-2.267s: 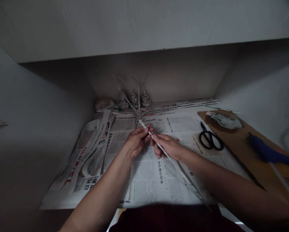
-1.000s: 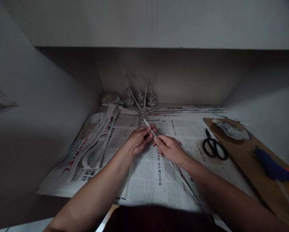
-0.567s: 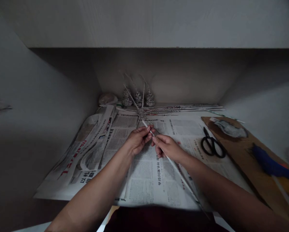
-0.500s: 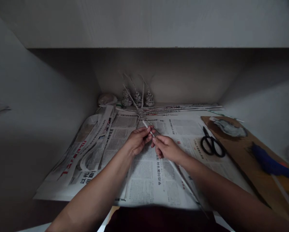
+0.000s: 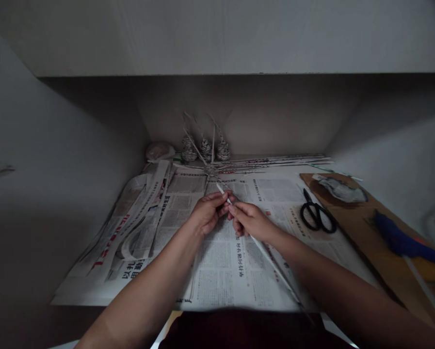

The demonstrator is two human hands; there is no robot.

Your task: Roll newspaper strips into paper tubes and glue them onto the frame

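Note:
A thin white rolled paper tube point(image 5: 275, 268) runs slantwise between my two hands, from a tip just past my fingers down towards the near table edge on the right. My left hand point(image 5: 210, 212) pinches it near the upper end with thumb and fingertips. Close beside it, my right hand point(image 5: 247, 218) is closed round the same tube a little lower. Beyond the fingers lies a woven paper hub point(image 5: 212, 170) with several paper sticks spreading out from it; two of them point upward.
Newspaper point(image 5: 220, 276) covers the table. Black-handled scissors point(image 5: 317, 216) lie to the right, next to a cardboard sheet point(image 5: 351, 228) bearing a crumpled plastic bag point(image 5: 343, 189) and a blue glue gun point(image 5: 402, 237). Woven paper gourds point(image 5: 205, 149) stand at the back. Paper strips point(image 5: 144, 213) lie left.
Both hands keep their hold on the paper tube, with only a slight shift of the fingers. The camera view has moved a little.

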